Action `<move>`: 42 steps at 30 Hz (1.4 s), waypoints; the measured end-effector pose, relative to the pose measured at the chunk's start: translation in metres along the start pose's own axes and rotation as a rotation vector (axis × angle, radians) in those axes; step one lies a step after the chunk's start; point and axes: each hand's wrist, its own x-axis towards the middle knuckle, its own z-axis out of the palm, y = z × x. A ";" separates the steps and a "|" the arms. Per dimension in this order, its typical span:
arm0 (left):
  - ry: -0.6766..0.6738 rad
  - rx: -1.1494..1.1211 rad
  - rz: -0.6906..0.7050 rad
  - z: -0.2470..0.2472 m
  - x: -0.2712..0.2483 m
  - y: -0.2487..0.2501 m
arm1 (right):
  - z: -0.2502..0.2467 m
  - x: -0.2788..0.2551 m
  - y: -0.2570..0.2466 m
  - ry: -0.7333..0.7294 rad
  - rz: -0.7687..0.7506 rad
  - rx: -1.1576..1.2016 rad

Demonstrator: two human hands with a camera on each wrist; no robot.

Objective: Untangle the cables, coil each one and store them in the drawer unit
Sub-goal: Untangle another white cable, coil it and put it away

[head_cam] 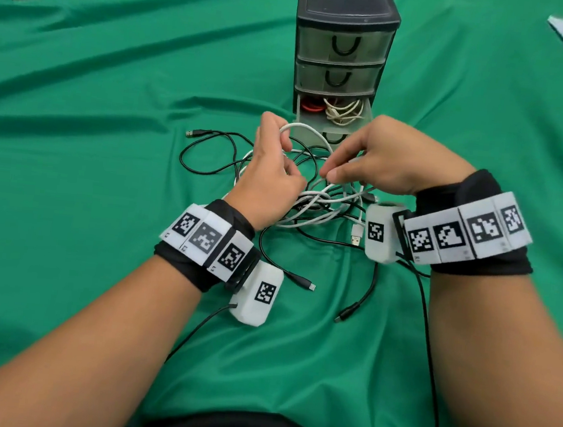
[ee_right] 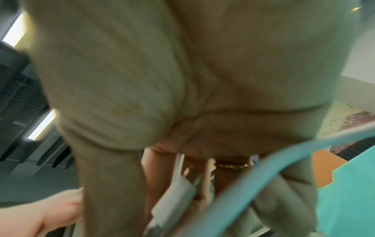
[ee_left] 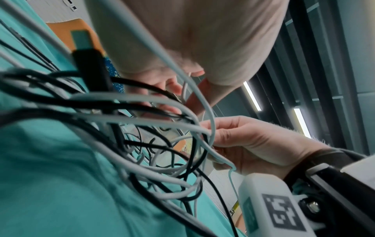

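Green-clothed tabletop point(head_cam: 78, 90), largest. Black drawer unit point(head_cam: 348, 9) upright at far centre, three translucent drawers: top two closed, contents not readable; bottom drawer point(head_cam: 331, 123) pulled out, holding a red coiled cable point(head_cam: 312, 106) at left and a coiled white cable point(head_cam: 343, 112) at right. Tangle of black and white cables point(head_cam: 312, 199) on cloth just in front of open drawer, loose black USB end point(head_cam: 191, 133) off to left, more plug ends trailing near. Left hand point(head_cam: 270, 174) curled round a white cable loop point(head_cam: 302, 127) raised above tangle. Right hand point(head_cam: 381, 157) pinching a white strand between thumb and fingers. White wrist boxes with markers on both wrists.
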 end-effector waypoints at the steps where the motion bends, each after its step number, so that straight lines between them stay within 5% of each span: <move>1: -0.028 -0.009 0.010 0.000 -0.001 -0.001 | 0.001 0.001 -0.001 -0.001 -0.003 -0.003; 14: -0.024 -0.196 0.051 -0.006 -0.005 0.006 | -0.006 -0.007 -0.004 0.030 -0.159 0.174; 20: -0.161 -0.226 -0.131 -0.007 -0.007 -0.004 | -0.014 -0.013 -0.001 0.078 -0.175 0.239; 28: -0.160 -0.189 -0.340 -0.009 -0.005 -0.020 | -0.025 -0.019 0.017 0.164 -0.128 0.323; 33: -0.005 -0.214 -0.330 -0.022 -0.006 -0.024 | -0.030 -0.017 0.034 0.248 -0.048 0.463; 42: 0.139 -0.124 -0.195 -0.029 0.003 -0.019 | -0.028 -0.009 0.043 0.323 0.023 0.257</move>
